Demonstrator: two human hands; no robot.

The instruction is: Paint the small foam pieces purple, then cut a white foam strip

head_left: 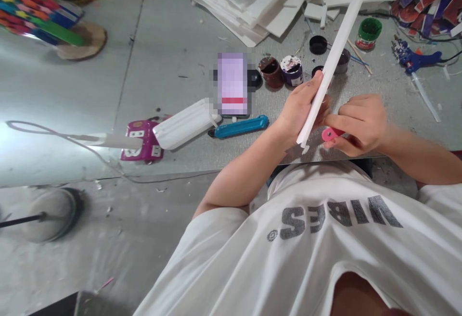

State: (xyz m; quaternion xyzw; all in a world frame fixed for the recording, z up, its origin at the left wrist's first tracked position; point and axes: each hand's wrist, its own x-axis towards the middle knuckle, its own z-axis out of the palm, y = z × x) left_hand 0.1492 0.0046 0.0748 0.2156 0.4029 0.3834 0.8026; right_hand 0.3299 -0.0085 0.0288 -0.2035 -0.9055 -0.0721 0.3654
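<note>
My left hand [301,104] is closed around a long white strip [335,56], which looks like foam board. The strip slants from the table's near edge up to the top right. A small curl of white [305,150] hangs at its lower end. My right hand [361,121], slightly blurred, grips a pink-handled tool [331,134] that looks like a small cutter. Its blade is not visible. Both hands are close together over the near edge of the table, the right one just beside the strip.
Paint jars [291,70], a phone [233,82], a blue utility knife [241,127] and a purple power outlet [142,140] lie on the table [173,66]. White boards [249,13] are piled behind. A blue glue gun [415,58] rests at right, near painted scraps [429,3].
</note>
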